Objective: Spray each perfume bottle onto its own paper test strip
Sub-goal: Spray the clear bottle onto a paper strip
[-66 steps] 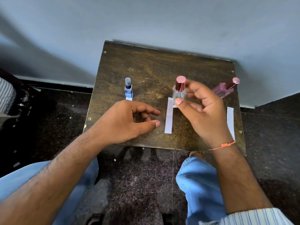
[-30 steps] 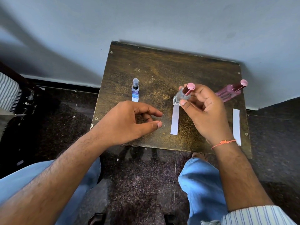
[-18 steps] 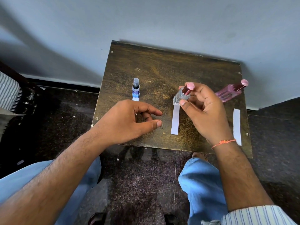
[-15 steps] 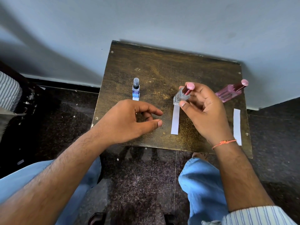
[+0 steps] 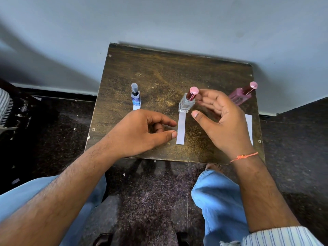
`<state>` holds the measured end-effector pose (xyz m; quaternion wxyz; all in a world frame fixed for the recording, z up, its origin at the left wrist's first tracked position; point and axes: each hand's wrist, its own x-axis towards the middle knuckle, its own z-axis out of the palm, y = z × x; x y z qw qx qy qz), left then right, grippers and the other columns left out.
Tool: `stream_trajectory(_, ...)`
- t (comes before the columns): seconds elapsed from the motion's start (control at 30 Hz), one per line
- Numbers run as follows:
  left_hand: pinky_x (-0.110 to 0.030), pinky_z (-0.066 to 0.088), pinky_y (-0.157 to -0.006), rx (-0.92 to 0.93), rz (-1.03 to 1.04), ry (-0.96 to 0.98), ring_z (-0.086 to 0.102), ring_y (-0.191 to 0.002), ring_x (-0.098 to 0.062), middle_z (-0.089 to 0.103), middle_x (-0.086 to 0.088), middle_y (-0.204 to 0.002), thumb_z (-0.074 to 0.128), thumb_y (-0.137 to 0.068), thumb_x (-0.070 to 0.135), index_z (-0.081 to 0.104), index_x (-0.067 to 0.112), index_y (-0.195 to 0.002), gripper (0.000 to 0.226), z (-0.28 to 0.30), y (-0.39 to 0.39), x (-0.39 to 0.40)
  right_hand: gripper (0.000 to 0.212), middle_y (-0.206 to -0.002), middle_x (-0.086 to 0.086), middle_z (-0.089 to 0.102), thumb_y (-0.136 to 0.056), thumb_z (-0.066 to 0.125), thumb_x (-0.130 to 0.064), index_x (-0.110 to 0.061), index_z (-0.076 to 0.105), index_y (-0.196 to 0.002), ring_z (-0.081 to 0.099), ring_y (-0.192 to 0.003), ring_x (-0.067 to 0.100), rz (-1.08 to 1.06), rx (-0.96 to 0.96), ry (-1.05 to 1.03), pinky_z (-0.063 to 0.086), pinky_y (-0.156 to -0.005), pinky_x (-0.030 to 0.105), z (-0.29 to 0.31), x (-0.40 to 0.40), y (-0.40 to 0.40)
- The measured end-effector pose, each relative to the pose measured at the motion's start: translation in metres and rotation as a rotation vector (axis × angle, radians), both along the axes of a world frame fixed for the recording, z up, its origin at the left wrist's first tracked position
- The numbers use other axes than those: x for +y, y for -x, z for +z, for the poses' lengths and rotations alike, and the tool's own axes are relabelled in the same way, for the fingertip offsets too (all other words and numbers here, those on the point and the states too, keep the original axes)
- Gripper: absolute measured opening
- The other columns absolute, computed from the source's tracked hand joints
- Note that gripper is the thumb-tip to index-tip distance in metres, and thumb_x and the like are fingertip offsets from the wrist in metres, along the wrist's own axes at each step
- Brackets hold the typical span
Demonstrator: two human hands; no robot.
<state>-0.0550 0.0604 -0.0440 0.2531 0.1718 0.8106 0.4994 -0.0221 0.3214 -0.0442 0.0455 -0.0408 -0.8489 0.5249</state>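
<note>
clear bottle [image 5: 186, 102] just left of right hand [image 5: 220, 121]

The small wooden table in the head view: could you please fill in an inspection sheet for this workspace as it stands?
Surface: dark, worn wooden table against a pale wall.
Job's things: blue bottle, clear bottle with pink cap and pink bottle, each at the far end of a paper strip; middle strip, right strip partly hidden, left strip mostly hidden.
Clutter: nothing seen on the table.
Grippers: left hand loosely curled, holding nothing; right hand open beside the clear bottle, contact unclear.
Cables: nothing seen.
Surroundings: dark speckled floor, the person's blue trousers.
</note>
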Motion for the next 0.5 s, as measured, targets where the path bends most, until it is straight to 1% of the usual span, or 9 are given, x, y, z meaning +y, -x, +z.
stream_trajectory(0.1,-0.011,0.039,-0.055,0.009,-0.011,0.030,0.044,-0.053,0.000,0.049,0.016,-0.058,0.084,-0.095,0.039,0.083,0.031,-0.121,0.027,-0.002,0.000,0.010,0.047,-0.134,-0.011,0.078,-0.094,0.086,-0.012,-0.021,0.072,-0.138,0.073,-0.127,0.002,-0.006,0.018,-0.059,0.057,-0.115,0.039,0.004,0.007,-0.004)
stream_trajectory(0.17,-0.012,0.036,-0.053,0.002,-0.004,0.048,0.040,-0.050,-0.001,0.044,0.015,-0.055,0.081,-0.097,0.040,0.083,0.029,-0.125,0.030,-0.003,0.000,0.016,0.043,-0.131,-0.011,0.080,-0.095,0.086,-0.012,-0.021,0.074,-0.135,0.074,-0.123,0.001,-0.018,0.039,-0.081,0.059,-0.112,0.037,0.007,0.011,-0.008)
stream_trajectory(0.3,-0.009,0.034,-0.048,-0.013,0.008,0.092,0.039,-0.045,0.000,0.044,0.017,-0.050,0.077,-0.100,0.044,0.082,0.029,-0.128,0.031,-0.004,0.000,0.025,0.035,-0.121,-0.014,0.083,-0.097,0.085,-0.016,-0.020,0.077,-0.131,0.077,-0.115,0.004,-0.019,0.067,-0.104,0.063,-0.099,0.026,0.011,0.019,-0.015)
stream_trajectory(0.4,-0.012,0.035,-0.050,-0.015,0.010,0.101,0.039,-0.047,0.000,0.044,0.018,-0.049,0.075,-0.101,0.046,0.082,0.030,-0.127,0.031,-0.005,-0.001,0.031,0.031,-0.113,-0.012,0.084,-0.097,0.085,-0.016,-0.020,0.079,-0.128,0.080,-0.107,0.007,-0.036,0.076,-0.098,0.064,-0.091,0.023,0.014,0.025,-0.019)
stream_trajectory(0.5,-0.016,0.037,-0.051,-0.031,0.015,0.104,0.037,-0.049,-0.003,0.042,0.017,-0.049,0.074,-0.101,0.047,0.083,0.032,-0.123,0.027,-0.004,-0.002,0.035,0.026,-0.105,-0.011,0.085,-0.097,0.085,-0.017,-0.019,0.081,-0.122,0.080,-0.095,0.008,-0.063,0.097,-0.117,0.059,-0.081,0.015,0.017,0.030,-0.020)
